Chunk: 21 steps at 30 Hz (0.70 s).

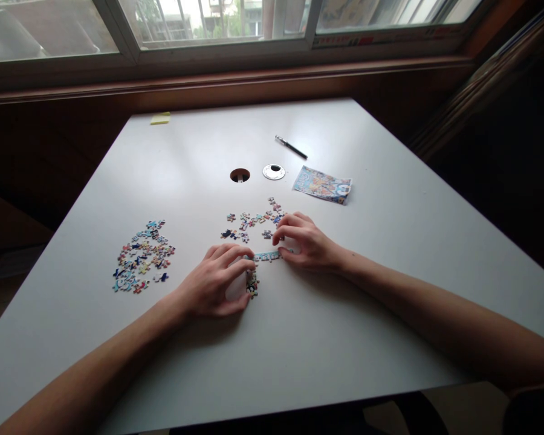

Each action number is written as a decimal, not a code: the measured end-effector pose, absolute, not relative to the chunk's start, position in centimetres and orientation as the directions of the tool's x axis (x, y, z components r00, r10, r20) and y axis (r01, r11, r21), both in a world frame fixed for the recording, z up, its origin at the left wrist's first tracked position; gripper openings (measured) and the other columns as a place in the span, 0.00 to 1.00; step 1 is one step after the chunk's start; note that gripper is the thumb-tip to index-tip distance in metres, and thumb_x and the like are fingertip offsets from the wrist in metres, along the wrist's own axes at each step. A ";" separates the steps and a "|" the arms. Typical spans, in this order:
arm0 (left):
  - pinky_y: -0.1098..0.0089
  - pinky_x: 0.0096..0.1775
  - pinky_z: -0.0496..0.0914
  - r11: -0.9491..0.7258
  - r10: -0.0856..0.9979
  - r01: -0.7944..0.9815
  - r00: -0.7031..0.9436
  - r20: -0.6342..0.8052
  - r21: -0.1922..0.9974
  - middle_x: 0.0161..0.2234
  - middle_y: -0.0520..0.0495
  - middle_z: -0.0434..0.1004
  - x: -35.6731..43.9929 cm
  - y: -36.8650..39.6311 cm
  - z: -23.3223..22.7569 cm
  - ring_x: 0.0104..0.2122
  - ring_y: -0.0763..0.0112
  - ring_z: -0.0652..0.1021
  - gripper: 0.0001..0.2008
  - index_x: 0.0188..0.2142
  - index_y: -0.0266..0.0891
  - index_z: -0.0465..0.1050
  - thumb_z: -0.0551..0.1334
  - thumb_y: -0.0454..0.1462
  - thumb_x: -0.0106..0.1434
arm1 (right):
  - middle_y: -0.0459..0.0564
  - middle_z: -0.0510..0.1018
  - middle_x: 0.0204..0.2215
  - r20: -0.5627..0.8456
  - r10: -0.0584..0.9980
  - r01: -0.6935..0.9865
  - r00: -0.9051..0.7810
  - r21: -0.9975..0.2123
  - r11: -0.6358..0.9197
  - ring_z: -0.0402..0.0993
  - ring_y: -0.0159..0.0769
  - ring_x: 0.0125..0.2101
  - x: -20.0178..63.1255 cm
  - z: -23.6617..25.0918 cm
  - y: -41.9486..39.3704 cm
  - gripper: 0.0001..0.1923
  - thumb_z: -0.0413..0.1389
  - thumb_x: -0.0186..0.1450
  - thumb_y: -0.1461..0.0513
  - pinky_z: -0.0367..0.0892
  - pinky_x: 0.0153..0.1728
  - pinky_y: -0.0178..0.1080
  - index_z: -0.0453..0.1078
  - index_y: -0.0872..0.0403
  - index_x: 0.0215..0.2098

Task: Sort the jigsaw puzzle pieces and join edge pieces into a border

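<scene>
Both hands' grip pinched on joined puzzle strip [266,256]; leaflet [322,185] print unreadable.

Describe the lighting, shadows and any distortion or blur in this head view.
Head view: daylight from the window lights the far part of the table; the walls and corners stay dark. Soft shadows lie under the left hand and right hand. The table edges splay outward, a wide-angle effect. The puzzle pieces are too small to read; the window panes are overexposed.

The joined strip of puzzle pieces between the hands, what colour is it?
Mostly light blue strip, seen in the head view.
</scene>
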<state>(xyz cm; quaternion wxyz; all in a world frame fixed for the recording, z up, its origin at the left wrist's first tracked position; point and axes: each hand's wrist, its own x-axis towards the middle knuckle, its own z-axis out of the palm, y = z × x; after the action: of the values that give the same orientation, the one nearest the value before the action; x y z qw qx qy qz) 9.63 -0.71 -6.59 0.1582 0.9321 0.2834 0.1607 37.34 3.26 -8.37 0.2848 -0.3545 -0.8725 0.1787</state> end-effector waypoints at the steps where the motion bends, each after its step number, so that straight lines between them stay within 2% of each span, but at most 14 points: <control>1: 0.54 0.57 0.63 -0.789 0.578 0.478 0.790 0.205 0.386 0.55 0.41 0.71 9.6 -0.7 -6.6 0.56 0.54 0.69 0.17 0.49 0.43 0.67 0.62 0.39 0.60 | 0.49 0.73 0.38 0.371 0.720 0.516 -0.587 -0.514 0.685 0.67 0.42 0.41 37.4 -8.4 3.3 0.11 0.60 0.58 0.69 0.61 0.50 0.48 0.73 0.49 0.38; 9: 0.55 0.57 0.64 -0.782 0.585 0.470 0.780 0.223 0.409 0.54 0.40 0.72 9.5 -0.7 -6.5 0.55 0.54 0.70 0.19 0.50 0.41 0.66 0.64 0.39 0.59 | 0.50 0.74 0.37 0.381 0.716 0.504 -0.585 -0.521 0.689 0.68 0.42 0.41 37.3 -8.4 3.3 0.10 0.60 0.58 0.68 0.63 0.49 0.48 0.73 0.49 0.37; 13: 0.54 0.56 0.65 -0.760 0.616 0.478 0.747 0.251 0.440 0.53 0.39 0.72 9.6 -0.7 -6.3 0.54 0.54 0.70 0.20 0.50 0.41 0.65 0.63 0.39 0.58 | 0.50 0.75 0.36 0.412 0.718 0.464 -0.561 -0.561 0.685 0.69 0.41 0.39 37.3 -8.2 3.4 0.09 0.58 0.59 0.68 0.65 0.47 0.47 0.72 0.50 0.37; 21: 0.54 0.55 0.64 -0.748 0.637 0.511 0.732 0.240 0.424 0.52 0.40 0.71 9.6 -0.8 -6.5 0.54 0.54 0.70 0.18 0.48 0.41 0.63 0.63 0.39 0.59 | 0.48 0.73 0.30 0.397 0.814 0.490 -0.424 -0.656 0.575 0.69 0.37 0.33 37.1 -7.9 3.5 0.10 0.52 0.55 0.72 0.66 0.39 0.41 0.70 0.53 0.30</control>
<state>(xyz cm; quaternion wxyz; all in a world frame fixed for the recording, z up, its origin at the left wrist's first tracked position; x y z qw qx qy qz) 9.60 -0.77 -6.49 0.1672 0.9156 0.3135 0.1884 37.15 3.53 -7.94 0.3564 -0.4011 -0.8126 0.2274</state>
